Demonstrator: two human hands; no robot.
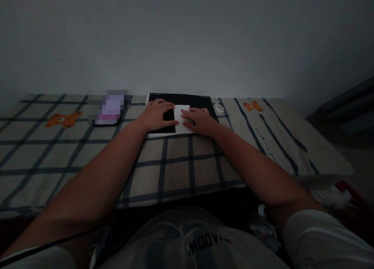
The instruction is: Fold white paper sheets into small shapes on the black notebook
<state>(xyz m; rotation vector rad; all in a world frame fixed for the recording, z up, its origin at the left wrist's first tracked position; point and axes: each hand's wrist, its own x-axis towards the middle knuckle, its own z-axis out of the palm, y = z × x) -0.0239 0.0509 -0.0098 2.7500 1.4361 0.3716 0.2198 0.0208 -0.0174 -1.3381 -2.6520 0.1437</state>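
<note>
The surface (340, 168) is covered by a pale cloth (177, 171) with dark checks and stripes, orange bears (62, 120) and lettering (267, 146), on which lie a phone (109, 109) toward the left, partly obscured, a black sheet (196, 100) near the rear edge, and a small white item (218, 108) just right of it.

Pale short sleeves (318, 234) flank a greyish garment front (245, 251) with dark lettering (208, 242) and thin white cord (181, 238).

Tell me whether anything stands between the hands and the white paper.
Nothing visible does. The left hand touches the white paper at its left edge; the right hand lies over its right part.
</note>
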